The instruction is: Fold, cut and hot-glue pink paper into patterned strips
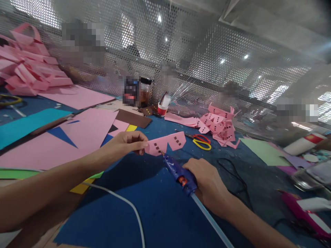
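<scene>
Between the thumb and fingers of my left hand [133, 143] is the left end of a pink paper strip [164, 144]. The strip has a V-shaped notch in its lower edge and small dark squares in two groups. My right hand [203, 177] is wrapped round a blue glue gun [178, 172], its tip at the strip's lower edge near the left group of squares; whether it touches I cannot tell. A clear glue stick [210, 218] runs out of the gun's back end. Beyond the strip lie scissors [201, 142] with red and yellow handles.
Pink strips with dark squares [219, 124] are heaped at the back, near a red-and-white cup [162, 109]. Coloured sheets [88, 129] cover the left side. A white cord [129, 203] crosses in front; a magenta glue gun [305, 213] lies at right. Perforated metal [196, 62] stands behind.
</scene>
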A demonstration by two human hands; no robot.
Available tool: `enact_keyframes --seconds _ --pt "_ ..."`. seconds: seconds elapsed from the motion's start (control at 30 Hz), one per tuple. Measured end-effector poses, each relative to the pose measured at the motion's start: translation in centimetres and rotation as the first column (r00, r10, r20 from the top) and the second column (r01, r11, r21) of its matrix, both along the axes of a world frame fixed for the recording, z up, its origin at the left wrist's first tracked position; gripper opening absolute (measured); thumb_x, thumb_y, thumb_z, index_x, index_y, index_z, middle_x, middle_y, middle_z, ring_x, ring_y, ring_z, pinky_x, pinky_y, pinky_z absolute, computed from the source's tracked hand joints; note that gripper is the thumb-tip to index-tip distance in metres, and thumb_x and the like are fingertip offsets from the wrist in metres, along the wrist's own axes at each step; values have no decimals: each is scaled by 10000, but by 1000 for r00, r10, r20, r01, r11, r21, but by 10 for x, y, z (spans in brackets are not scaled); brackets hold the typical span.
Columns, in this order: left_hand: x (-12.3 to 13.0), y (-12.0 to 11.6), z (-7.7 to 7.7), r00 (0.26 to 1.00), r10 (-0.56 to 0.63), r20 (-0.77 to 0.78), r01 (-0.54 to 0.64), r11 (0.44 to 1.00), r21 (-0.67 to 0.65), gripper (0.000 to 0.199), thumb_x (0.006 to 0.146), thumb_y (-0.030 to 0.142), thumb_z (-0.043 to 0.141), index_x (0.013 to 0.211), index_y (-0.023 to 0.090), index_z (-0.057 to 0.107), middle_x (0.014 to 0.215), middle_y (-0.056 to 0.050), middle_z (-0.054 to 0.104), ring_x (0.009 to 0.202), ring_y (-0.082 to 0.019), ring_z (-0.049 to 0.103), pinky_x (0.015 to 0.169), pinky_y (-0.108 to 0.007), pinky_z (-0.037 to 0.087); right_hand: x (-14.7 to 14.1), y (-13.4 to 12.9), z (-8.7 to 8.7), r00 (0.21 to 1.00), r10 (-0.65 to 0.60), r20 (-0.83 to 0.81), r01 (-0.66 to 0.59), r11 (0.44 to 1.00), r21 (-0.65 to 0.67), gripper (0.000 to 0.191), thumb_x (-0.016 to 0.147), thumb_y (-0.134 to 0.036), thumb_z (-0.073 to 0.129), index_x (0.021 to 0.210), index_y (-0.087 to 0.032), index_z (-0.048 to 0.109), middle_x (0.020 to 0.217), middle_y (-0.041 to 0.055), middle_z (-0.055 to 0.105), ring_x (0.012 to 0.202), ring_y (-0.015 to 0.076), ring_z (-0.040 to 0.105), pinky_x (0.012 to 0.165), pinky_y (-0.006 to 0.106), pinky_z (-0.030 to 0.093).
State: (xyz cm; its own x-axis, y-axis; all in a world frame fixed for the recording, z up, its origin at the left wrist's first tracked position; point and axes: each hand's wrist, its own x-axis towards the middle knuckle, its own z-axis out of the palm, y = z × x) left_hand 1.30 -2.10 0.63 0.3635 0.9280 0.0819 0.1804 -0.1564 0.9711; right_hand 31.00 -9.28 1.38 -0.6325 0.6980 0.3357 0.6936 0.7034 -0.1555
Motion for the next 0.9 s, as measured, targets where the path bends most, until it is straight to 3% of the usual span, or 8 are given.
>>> enact_keyframes --seconds 0.9 --pt "2 0 2 1000 10 -1 -10 1000 1 219 836 402 690 806 188 661 733 1 636 686 -128 569 675 -258 436 2 0 -8 1000 26 9 -26 999 -38 146 878 -152 533 1013 -188 571 935 56 631 790 207 513 717 336 313"
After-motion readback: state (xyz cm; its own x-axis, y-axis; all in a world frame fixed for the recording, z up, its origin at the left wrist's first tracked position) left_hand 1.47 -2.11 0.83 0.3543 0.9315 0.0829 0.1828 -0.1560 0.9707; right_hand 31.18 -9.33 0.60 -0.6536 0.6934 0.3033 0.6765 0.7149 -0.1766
